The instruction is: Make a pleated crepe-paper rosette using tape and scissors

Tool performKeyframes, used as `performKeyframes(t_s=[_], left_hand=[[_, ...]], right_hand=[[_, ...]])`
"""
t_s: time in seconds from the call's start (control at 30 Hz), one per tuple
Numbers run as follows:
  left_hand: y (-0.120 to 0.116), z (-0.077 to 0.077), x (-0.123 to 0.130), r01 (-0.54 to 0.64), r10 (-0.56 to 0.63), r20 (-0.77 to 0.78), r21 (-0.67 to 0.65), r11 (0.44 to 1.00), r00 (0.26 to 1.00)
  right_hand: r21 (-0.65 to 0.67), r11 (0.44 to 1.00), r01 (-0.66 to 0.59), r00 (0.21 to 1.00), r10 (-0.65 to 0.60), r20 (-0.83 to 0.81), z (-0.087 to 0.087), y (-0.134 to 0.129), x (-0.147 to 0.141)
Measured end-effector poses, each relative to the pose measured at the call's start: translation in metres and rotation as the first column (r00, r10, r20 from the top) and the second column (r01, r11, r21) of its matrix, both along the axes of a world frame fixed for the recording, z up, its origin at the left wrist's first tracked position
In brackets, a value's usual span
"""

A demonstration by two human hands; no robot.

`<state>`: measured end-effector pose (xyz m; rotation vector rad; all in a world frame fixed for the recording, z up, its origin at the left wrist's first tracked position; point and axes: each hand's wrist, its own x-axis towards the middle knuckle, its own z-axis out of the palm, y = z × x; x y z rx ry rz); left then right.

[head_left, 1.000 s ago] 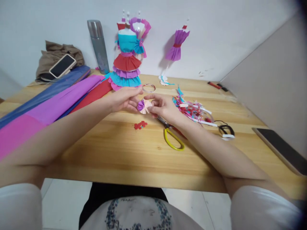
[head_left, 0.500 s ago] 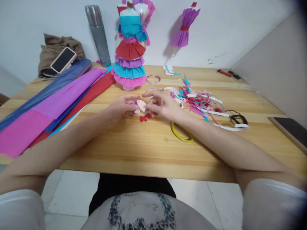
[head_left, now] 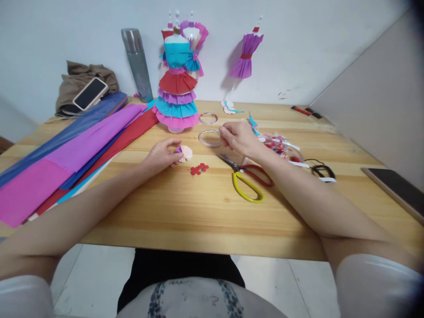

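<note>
We see the pleated paper fan (head_left: 184, 153) on the wooden table (head_left: 185, 207), pinched by our left hand (head_left: 161, 154). At its two o'clock, our right hand (head_left: 239, 138) grasps the tape ring (head_left: 209, 138); scissors (head_left: 247, 177) lie at four o'clock.

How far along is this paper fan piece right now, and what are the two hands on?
Looks done: the small pleated fan, pink and purple, is folded; a layered paper dress stands finished behind. In hand: the left hand pinches the fan on the table; the right hand is at the tape roll. Left, probably: no tape is seen on the fan, and it is not fixed to anything.
</note>
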<state>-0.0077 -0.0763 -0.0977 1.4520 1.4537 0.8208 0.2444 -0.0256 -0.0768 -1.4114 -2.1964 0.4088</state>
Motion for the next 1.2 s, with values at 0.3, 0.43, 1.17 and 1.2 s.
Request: performKeyframes(t_s=[0.3, 0.43, 1.17, 1.2], left_hand=[[0.002, -0.017, -0.006, 0.022, 0.016, -0.154, 0.242, 0.97, 0.988], [0.007, -0.028, -0.01, 0.095, -0.045, -0.136, 0.393, 0.915, 0.99], [0.007, -0.045, -0.014, 0.263, -0.028, -0.309, 0.755, 0.601, 0.951], [0.008, -0.044, -0.014, 0.27, -0.012, -0.328, 0.756, 0.597, 0.945]], right_hand=[[-0.075, 0.986, -0.148, 0.987, 0.152, 0.06, -0.007, -0.009, -0.01], [-0.075, 0.96, -0.269, 0.962, 0.264, -0.065, -0.008, -0.029, -0.025], [-0.036, 0.993, -0.112, 0.975, 0.103, -0.197, -0.026, -0.019, -0.028], [-0.034, 0.998, -0.062, 0.983, 0.055, -0.177, -0.022, -0.015, -0.023]])
